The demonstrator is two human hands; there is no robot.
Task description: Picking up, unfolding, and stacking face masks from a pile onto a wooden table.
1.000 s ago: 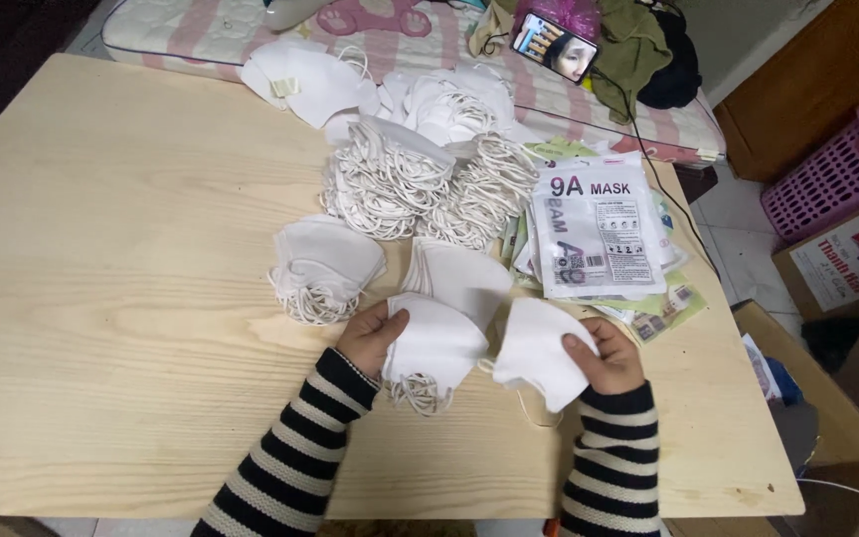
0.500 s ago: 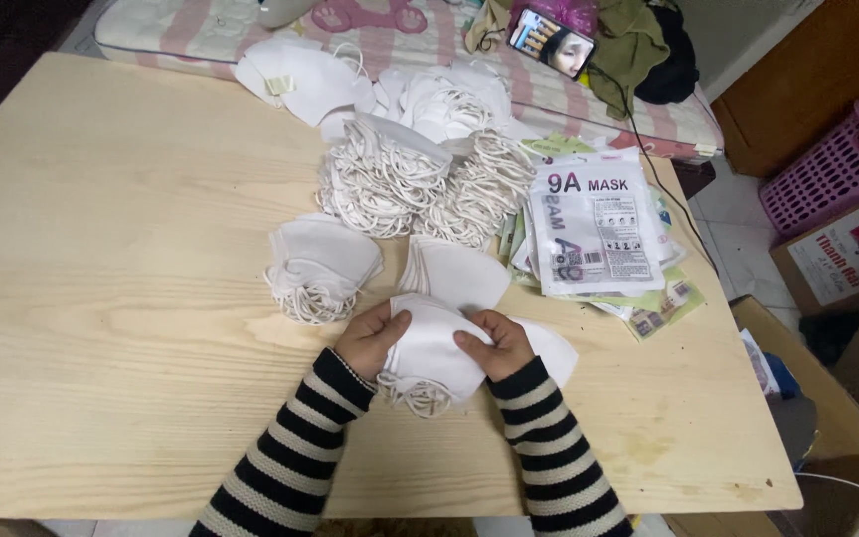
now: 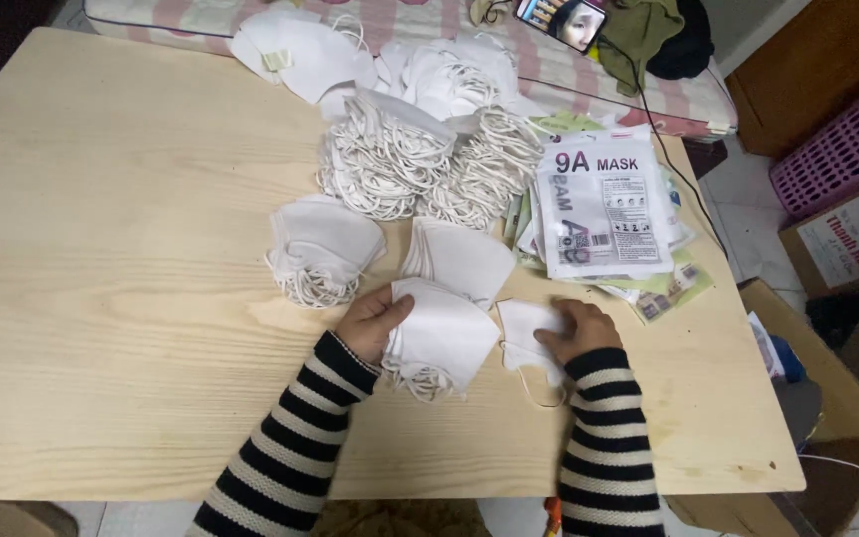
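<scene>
My left hand (image 3: pixel 372 320) grips the left edge of a small stack of folded white face masks (image 3: pixel 444 336) lying on the wooden table (image 3: pixel 101 249). My right hand (image 3: pixel 581 328) rests flat on a single white mask (image 3: pixel 529 333) just right of that stack, its ear loop trailing toward me. Another white mask (image 3: pixel 459 259) lies just beyond the stack. A further pile of masks (image 3: pixel 320 244) sits to the left of it. Both sleeves are black and white striped.
A big heap of white masks and ear loops (image 3: pixel 420 149) fills the table's far middle. Printed plastic mask packets (image 3: pixel 603 209) lie at the right. A phone (image 3: pixel 561 20) and dark clothes (image 3: pixel 668 40) rest on the bed behind. A pink basket (image 3: pixel 842 139) and cardboard boxes (image 3: pixel 852 239) stand at the right.
My right hand came in onto the stack half a second ago, then moved back right and now presses a single mask flat on the table. My left hand stayed on the stack.
</scene>
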